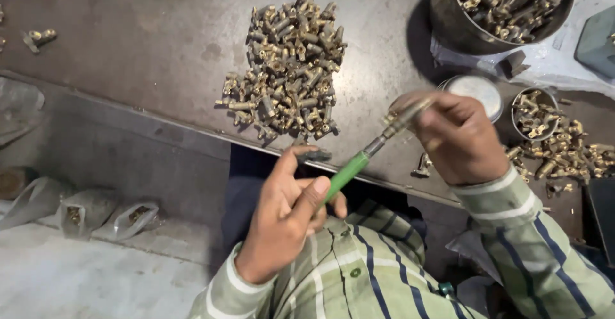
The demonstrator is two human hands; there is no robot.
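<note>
left hand (288, 213): closed around the green handle of a screwdriver (349, 173), thumb laid along the handle, fingers curled beneath. the metal shaft runs up and away from this hand toward the right hand.

right hand (456, 136): closed on a small brass fitting (402, 116), pinched at the fingertips; the screwdriver tip meets the fitting there. most of the fitting is hidden by the fingers.

both hands are held just above the near edge of the dark tabletop (147, 43), over the person's lap; striped sleeves on both arms.

beyond the left hand, on the tabletop: a loose heap of brass fittings (288, 69). beyond the right hand: a large metal pot (448, 21) full of the same parts, a white round lid (477, 91) just behind the knuckles, and a small tin (535, 114) holding more fittings. outward of the right hand: a scattered spread of fittings (567, 152).

outward of the left hand, lower down on the floor: clear plastic bags (106, 213) with a few pieces inside.
</note>
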